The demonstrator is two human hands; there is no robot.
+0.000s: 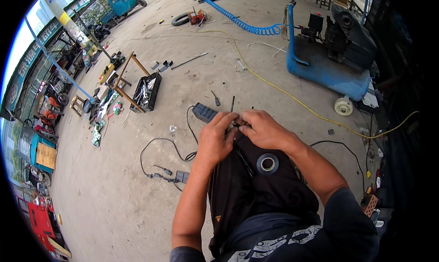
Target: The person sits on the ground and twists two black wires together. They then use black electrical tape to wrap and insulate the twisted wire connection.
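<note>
Currently L hand point(216, 136) & R hand point(262, 128), grips narrow, pinch a small dark piece point(236, 123), prob. cable (mostly hidden), by far edge of lap point(281, 195); tape roll point(260, 164) could slide off if lap tilts.

Matt cloth trousers point(288, 193), smooth plastic tape point(267, 172), rough concrete floor point(114, 184), scuffed metal tank point(327, 78)

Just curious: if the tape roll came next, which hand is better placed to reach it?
Probably the right hand: it is closer than the left hand to the tape roll, on the right thigh.
</note>
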